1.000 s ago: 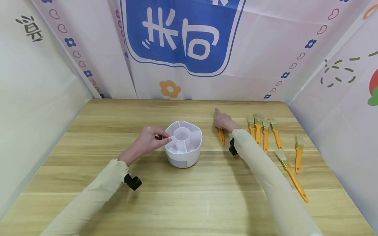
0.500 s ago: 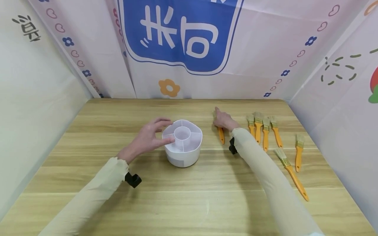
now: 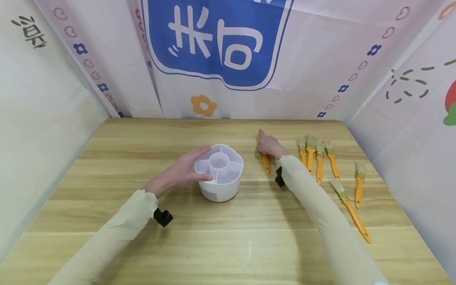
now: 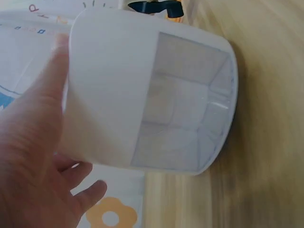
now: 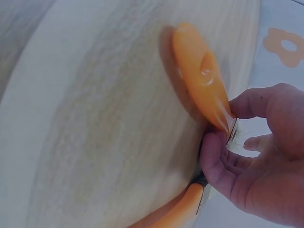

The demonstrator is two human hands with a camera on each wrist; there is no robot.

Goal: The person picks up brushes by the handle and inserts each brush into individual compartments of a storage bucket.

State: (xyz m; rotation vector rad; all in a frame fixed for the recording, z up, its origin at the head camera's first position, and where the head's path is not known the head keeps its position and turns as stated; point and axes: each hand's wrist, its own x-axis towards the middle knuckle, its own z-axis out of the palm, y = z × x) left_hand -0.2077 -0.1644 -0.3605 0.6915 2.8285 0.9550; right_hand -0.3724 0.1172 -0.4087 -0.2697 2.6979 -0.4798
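A white round-cornered container (image 3: 228, 192) with a round centre cup and divided compartments stands mid-table. My left hand (image 3: 183, 168) holds it from the left, thumb at the near rim and fingers along the far-left rim. The left wrist view shows the container's side wall (image 4: 109, 90) with a translucent panel. To the right of the container, my right hand (image 3: 269, 145) pinches a paintbrush with an orange handle (image 3: 266, 163). In the right wrist view its handle (image 5: 199, 71) lies close over the wood, thumb and forefinger meeting near the ferrule; most of the bristles are hidden.
Several more orange-handled paintbrushes (image 3: 310, 160) lie grouped at the table's right. One paintbrush (image 3: 360, 186) lies beyond them, and a larger paintbrush (image 3: 352, 213) slants nearer the front. A printed cloth (image 3: 228, 103) hangs behind the table's back edge; walls flank both sides.
My left hand has gone from pinching the container's left rim to spanning it with thumb and fingers spread. The container has turned slightly, its front panel shifting left. The right hand stays put.
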